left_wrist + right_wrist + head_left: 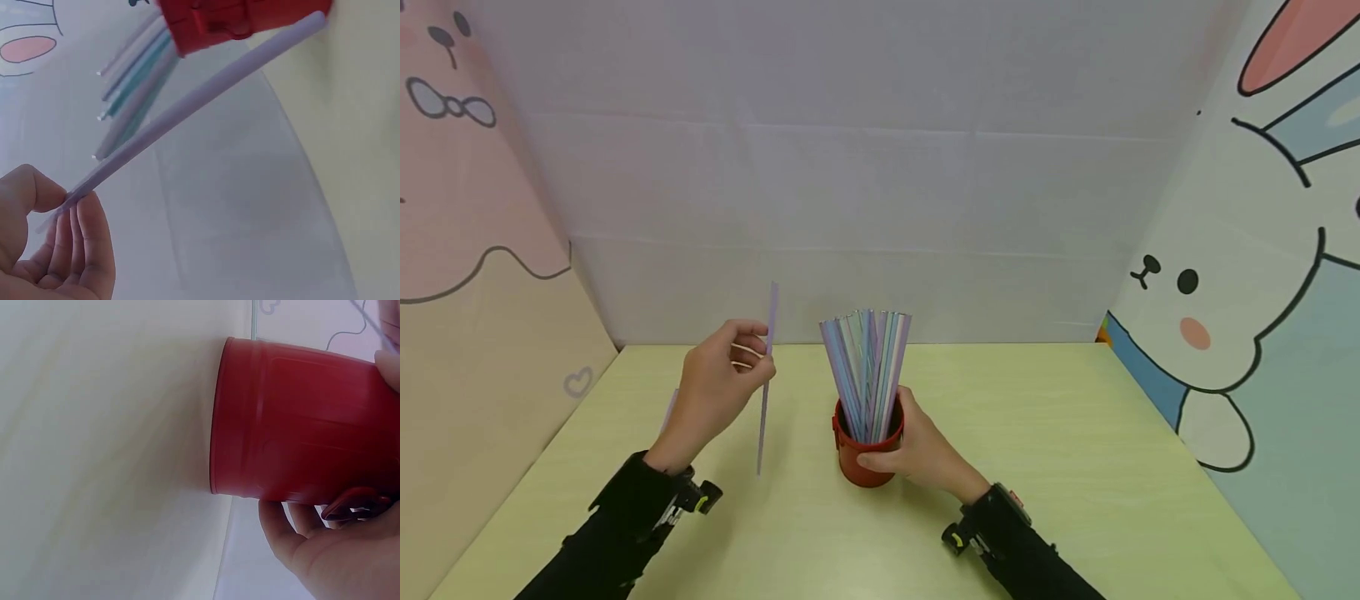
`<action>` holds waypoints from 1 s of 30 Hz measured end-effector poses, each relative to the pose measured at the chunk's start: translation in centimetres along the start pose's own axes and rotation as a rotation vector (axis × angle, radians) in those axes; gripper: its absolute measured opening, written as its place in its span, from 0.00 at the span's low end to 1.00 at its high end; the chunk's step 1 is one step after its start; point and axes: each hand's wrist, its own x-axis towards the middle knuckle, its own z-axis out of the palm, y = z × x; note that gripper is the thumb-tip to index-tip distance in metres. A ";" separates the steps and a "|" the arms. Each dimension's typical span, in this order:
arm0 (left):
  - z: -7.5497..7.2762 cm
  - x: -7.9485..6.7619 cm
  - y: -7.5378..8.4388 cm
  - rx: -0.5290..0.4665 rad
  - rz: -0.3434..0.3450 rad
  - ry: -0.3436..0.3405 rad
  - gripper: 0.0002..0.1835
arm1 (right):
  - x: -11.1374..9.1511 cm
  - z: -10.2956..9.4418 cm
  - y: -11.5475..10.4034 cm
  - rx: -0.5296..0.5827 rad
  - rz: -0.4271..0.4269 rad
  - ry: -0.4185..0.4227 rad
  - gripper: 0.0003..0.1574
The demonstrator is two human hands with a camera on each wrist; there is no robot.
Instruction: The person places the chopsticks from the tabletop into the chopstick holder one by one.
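My left hand (718,387) pinches a thin pale purple straw (763,429) between thumb and fingertips, over the left half of the table. The straw stands nearly upright in the head view. To its right is a small red bucket (863,471) with a bundle of straws (867,367) in purple, blue, white and pale green sticking out of the top. My right hand (928,446) grips the bucket from its right side, thumb across the front; its other fingers are hidden behind in the head view. The right wrist view shows a red side lug (356,503) near the palm.
Another purple straw (670,408) lies partly hidden behind my left wrist. The light yellow-green table (1037,433) meets a pale back wall (880,192). Side panels with cartoon animals (1217,333) stand left and right.
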 end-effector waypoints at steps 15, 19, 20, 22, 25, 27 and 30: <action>1.6 2.0 10.3 -0.260 0.241 0.094 0.17 | -0.6 -0.4 -3.5 0.016 0.004 -0.017 0.57; 3.7 2.3 9.0 -0.268 0.276 0.071 0.17 | -0.6 -0.4 -3.4 0.024 0.006 -0.018 0.58; 4.3 2.4 8.4 -0.270 0.276 0.063 0.17 | -0.6 -0.4 -3.4 0.030 0.005 -0.019 0.58; 5.3 2.3 7.5 -0.267 0.264 0.046 0.17 | -0.6 -0.4 -3.4 0.039 0.000 -0.023 0.58; 6.4 1.8 6.5 -0.257 0.241 0.020 0.17 | -0.6 -0.4 -3.4 0.050 -0.009 -0.026 0.59; 7.0 1.5 6.0 -0.250 0.228 0.009 0.17 | -0.6 -0.4 -3.5 0.049 -0.011 -0.025 0.58; 7.5 1.0 5.3 -0.236 0.207 -0.005 0.17 | -0.6 -0.4 -3.5 0.049 -0.012 -0.025 0.58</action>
